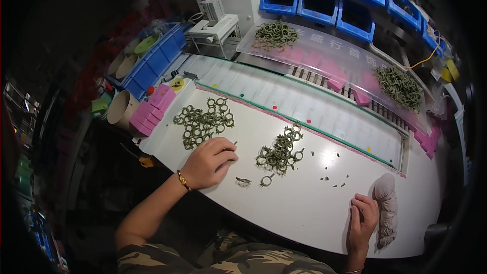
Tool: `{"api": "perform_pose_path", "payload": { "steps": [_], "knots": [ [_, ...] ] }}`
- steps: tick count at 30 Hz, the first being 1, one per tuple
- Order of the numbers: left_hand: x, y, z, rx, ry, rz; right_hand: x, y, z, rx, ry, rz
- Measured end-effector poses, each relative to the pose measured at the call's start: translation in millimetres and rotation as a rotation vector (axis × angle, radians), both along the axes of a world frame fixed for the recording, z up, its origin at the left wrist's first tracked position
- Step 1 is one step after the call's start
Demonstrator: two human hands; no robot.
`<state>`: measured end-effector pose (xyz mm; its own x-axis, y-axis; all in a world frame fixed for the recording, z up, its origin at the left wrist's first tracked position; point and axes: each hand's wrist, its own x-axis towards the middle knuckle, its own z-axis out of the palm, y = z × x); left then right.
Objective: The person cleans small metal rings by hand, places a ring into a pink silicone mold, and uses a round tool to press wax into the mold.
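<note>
Here, lettered tray (pixel 317 44), left hand (pixel 209 162) curled by rings (pixel 205 123), hold unclear, right hand (pixel 364 217) half-curled, empty

Olive-green rings (pixel 280 156), white tabletop (pixel 299 215), camouflage clothing (pixel 253 258)

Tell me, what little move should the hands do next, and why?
Maybe the right hand could reach for the loose stemmed green ring. That hand seems to hold nothing, and the ring lies just apart from the nearer heap of green rings, so it looks easy to pinch. The left hand may be busy: a thin sliver shows beside it.
</note>
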<state>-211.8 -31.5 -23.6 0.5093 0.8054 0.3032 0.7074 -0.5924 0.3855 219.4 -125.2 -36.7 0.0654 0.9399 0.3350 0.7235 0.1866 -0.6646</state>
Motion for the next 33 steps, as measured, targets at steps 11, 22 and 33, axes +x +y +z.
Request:
{"api": "perform_pose_path", "payload": {
  "steps": [11,22,33],
  "knots": [
    [55.2,-19.6,8.7,0.134,-0.030,-0.239,-1.3,1.1,2.9,0.000,-0.010,-0.003],
    [8.6,12.5,11.7,0.345,0.138,0.023,-3.3,1.5,5.1,0.005,0.015,0.002],
    [57.1,17.7,1.5,0.097,0.004,0.016,-2.3,1.8,1.5,0.006,0.028,0.004]
  ]
}}
